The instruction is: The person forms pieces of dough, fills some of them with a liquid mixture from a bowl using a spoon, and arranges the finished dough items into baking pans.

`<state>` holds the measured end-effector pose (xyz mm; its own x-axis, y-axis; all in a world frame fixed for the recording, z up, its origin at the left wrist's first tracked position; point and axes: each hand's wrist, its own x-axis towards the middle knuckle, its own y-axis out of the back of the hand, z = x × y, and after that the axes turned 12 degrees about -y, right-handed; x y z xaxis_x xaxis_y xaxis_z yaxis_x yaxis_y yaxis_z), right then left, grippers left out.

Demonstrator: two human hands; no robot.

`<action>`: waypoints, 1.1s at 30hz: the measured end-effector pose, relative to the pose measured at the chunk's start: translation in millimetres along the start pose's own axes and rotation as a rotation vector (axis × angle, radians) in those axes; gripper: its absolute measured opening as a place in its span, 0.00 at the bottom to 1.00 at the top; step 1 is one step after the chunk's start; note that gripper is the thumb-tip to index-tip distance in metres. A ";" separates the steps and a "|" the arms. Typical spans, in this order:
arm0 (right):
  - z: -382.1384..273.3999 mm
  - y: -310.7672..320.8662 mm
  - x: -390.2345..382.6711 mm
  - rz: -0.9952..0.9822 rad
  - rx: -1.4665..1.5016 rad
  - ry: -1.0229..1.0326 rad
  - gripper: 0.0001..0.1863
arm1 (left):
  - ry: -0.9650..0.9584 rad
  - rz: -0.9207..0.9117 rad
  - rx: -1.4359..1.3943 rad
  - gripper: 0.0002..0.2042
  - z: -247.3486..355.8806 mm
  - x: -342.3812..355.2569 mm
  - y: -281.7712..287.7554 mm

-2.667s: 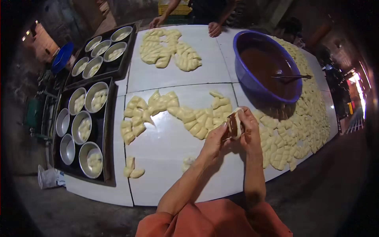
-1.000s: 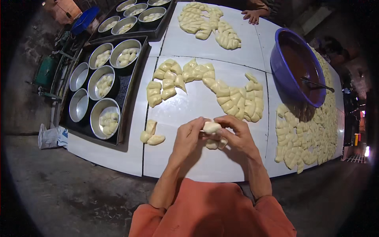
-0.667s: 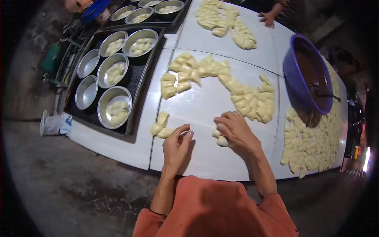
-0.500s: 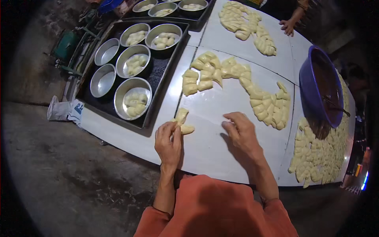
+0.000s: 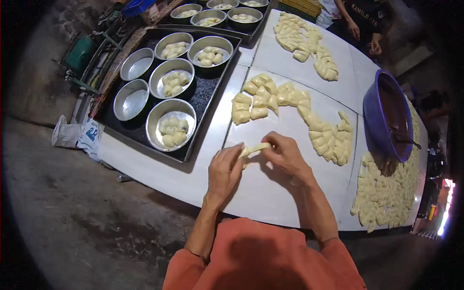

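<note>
A strip of pale yellow dough [image 5: 254,149] stretches between my hands, just above the white table top [image 5: 256,193]. One end is pinched by my left hand [image 5: 224,173], whose fingers are closed and partly hide the dough. The other end sits between the thumb and fingers of my right hand [image 5: 287,155]. Beyond them lies a curved row of cut dough pieces [image 5: 323,131] on the table. To the left, a black tray [image 5: 209,104] carries round metal pans [image 5: 151,121], several with small dough balls inside and two bare.
At the right stands a purple basin [image 5: 371,116] with brown contents and a utensil handle. Many dough pieces [image 5: 384,193] spread below it. More dough [image 5: 295,38] lies at the far side, near another person's hand [image 5: 375,47]. A second tray of pans [image 5: 211,19] is at the back.
My left hand has moved right and up with the dough. My right hand, empty before, has come left and taken the dough's other end. The other person's hand has left the table.
</note>
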<state>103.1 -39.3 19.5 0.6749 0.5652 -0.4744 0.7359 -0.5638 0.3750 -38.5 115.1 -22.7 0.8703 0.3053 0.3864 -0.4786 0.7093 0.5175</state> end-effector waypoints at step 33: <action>125.7 216.5 -123.9 0.400 1.299 0.325 0.09 | 0.073 -0.442 -1.188 0.38 192.5 79.1 -276.8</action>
<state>171.8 -307.0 59.4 0.9384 0.2472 -0.2415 0.0362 -0.7652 -0.6427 140.4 -179.4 11.6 0.9513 -0.0942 0.2936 0.2182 0.8786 -0.4248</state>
